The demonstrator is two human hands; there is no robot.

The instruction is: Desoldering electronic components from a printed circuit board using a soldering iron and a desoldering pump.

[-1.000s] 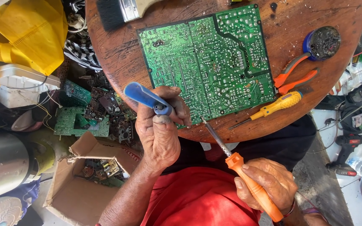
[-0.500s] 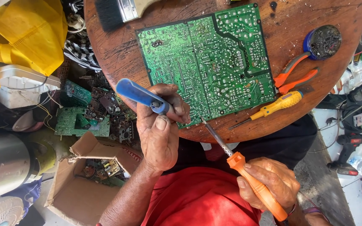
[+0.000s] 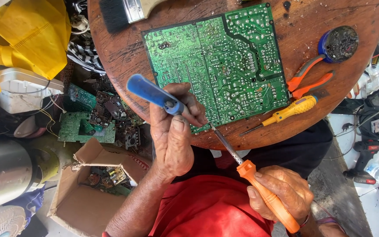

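Board, green and solder side up, lies flat on the round wooden table in the upper centre of the frame. Left hand, at centre, is clenched around a blue-handled tool, with the handle pointing to the upper left and the working end hidden behind the fingers near the board's lower edge. Right hand, at lower right, grips the orange handle of an iron; its metal shaft runs up and left, and the tip meets the board's lower edge just beside the left fingers. Both tools converge on one point at that edge, so work on a single joint appears to be in hand. No removed part is visible on the table, and the rest of the board looks intact, so most of the job seems still ahead. To the right of the board lie orange pliers, a yellow screwdriver and a small blue tin with dark contents. A brush rests at the top edge. Scrap boards and a cardboard box occupy the lower left.
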